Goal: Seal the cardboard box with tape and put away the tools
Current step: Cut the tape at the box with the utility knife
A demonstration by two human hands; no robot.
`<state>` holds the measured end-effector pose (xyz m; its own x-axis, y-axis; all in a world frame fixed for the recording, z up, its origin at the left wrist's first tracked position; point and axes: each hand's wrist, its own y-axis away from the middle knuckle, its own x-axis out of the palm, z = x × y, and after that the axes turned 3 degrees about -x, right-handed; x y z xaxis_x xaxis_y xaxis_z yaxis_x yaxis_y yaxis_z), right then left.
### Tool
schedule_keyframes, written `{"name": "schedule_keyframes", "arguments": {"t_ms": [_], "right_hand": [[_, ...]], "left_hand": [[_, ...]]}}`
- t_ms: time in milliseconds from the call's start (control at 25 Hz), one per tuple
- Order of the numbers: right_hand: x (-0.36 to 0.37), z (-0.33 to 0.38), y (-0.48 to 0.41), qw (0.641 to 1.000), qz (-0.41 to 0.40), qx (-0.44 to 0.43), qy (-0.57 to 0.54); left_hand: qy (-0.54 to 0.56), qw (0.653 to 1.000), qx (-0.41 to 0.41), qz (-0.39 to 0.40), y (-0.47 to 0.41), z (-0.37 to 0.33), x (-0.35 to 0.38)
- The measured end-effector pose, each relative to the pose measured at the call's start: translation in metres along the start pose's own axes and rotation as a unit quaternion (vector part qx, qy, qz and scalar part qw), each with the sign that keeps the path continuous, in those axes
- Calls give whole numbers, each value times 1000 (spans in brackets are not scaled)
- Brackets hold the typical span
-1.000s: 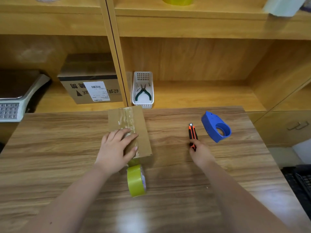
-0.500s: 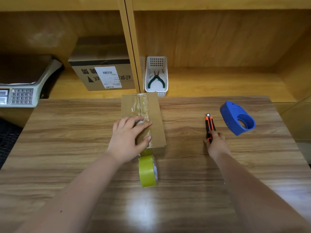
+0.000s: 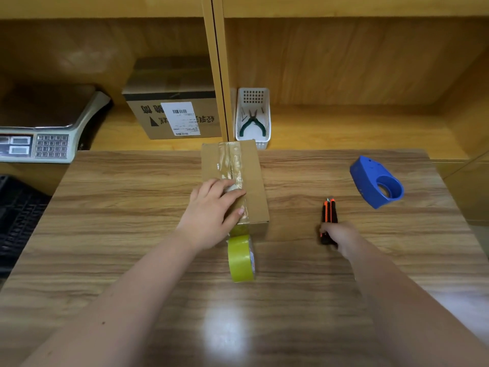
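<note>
A: Step?
B: Cutting the tape, I'd say. Cardboard box (image 3: 251, 181) mid-table, taped along its seam; tape roll (image 3: 241, 258) stands just in front of the box, strip attached.
A: Hands?
B: Left hand (image 3: 211, 215) flat, fingers spread, pressing the box top. Right hand (image 3: 337, 235) closed around utility knife (image 3: 329, 215), right of the box. Next: bring the blade to the strip.

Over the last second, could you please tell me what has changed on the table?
The right hand has closed onto the orange and black utility knife. The left hand still presses the small cardboard box; the yellow-green tape roll and blue plastic tape dispenser stayed put.
</note>
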<state>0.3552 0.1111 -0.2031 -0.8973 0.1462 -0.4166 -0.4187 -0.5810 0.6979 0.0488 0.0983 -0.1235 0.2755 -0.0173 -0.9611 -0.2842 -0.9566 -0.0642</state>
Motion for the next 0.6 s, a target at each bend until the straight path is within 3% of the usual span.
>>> {"name": "schedule_keyframes", "arguments": {"t_ms": [80,240,400,600], "right_hand": [[-2,-2,15,991,71,33,-104],[-7,1,52,939,192,54,-282],[-10,10,99,927,297,-46,-225],[-18,22,130,925,311,-205,-74]], "left_hand": [[-10,1000,2,19,8,-1,-6],[58,997,-42,33,30,5,-11],[108,989,-84,61,59,6,-19],[195,968,-149,51,80,9,-24]]}}
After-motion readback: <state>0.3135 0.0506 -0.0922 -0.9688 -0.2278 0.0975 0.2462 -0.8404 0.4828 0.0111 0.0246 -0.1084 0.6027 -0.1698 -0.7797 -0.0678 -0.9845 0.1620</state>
